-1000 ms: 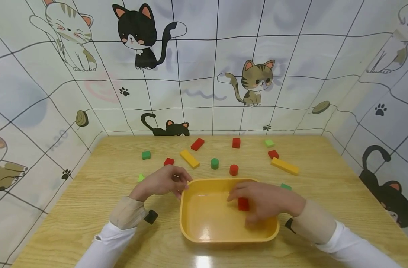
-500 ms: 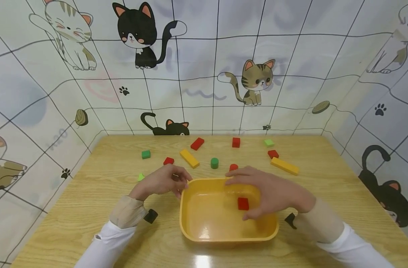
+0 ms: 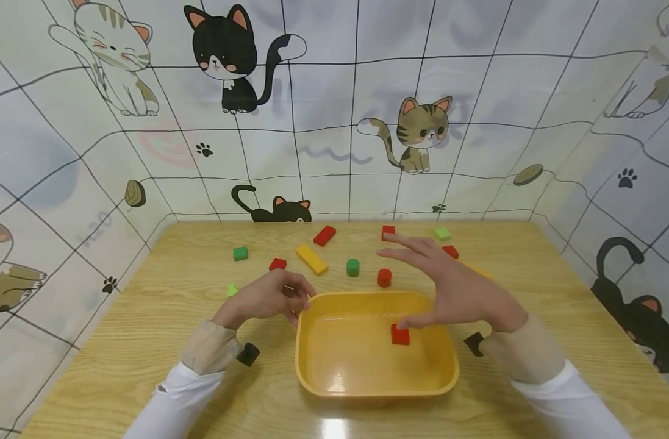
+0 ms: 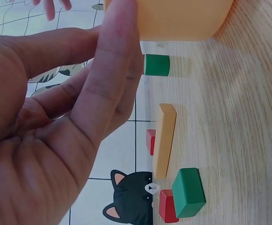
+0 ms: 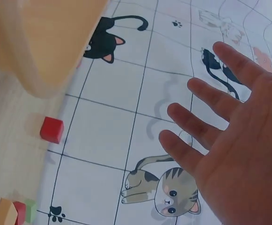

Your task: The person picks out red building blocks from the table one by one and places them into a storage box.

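Note:
A yellow plastic tub [image 3: 334,384] stands on the table, with one red block [image 3: 400,335] on its floor toward the right. My left hand [image 3: 268,296] pinches the tub's upper left corner between thumb and fingers; the left wrist view shows the fingers [image 4: 105,79] bent at the tub's wall. Over the tub's right far side hovers my right hand [image 3: 455,283], fingers spread and holding nothing. Its palm and fingers [image 5: 187,150] are stretched out in the right wrist view. Beyond the tub's far rim are a red cylinder [image 3: 384,278] and a green cylinder [image 3: 353,267].
Scattered over the table's far half are a yellow bar [image 3: 311,260], a long red block [image 3: 325,235], a small green block [image 3: 240,253], a red block [image 3: 277,264] and a light green piece [image 3: 443,233]. A cat-patterned sheet [image 3: 323,152] closes off the back and sides.
My right hand has risen out of the tub, leaving the red block inside, and moved up and away past the far rim with spread fingers. The left hand stays at the corner.

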### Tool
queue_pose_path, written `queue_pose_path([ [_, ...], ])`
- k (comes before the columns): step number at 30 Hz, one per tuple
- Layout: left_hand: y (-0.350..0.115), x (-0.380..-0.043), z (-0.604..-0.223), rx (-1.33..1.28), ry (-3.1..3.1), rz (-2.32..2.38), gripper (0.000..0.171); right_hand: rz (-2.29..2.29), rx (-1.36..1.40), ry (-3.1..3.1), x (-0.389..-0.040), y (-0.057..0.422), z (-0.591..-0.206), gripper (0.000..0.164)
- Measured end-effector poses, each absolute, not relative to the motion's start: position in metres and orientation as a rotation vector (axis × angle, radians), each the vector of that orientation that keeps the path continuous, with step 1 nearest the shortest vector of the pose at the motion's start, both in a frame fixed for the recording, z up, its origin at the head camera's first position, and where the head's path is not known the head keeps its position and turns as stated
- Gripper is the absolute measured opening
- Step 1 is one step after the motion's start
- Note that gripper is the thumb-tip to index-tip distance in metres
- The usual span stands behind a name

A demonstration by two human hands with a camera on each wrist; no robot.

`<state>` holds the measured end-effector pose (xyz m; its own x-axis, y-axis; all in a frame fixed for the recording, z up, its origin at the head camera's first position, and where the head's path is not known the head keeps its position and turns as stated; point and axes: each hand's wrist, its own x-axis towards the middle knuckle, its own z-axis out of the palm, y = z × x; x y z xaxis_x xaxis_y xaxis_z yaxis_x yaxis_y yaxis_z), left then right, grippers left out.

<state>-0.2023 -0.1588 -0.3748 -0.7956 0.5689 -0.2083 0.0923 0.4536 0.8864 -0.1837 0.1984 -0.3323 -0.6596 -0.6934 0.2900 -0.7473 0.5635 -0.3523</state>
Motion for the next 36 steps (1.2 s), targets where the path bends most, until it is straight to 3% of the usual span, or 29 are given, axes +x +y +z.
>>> queue_pose_path([
  [23,-0.156,-0.201,-0.375,0.554,2.224,1.314,0.02,0.679,0.62,-2.708,-0.255,0.252,-0.33,0.106],
  [36,-0.157,-0.201,-0.373,0.542,2.245,1.293,0.02,0.64,0.317,-2.857,-0.27,0.267,-0.339,0.112],
])
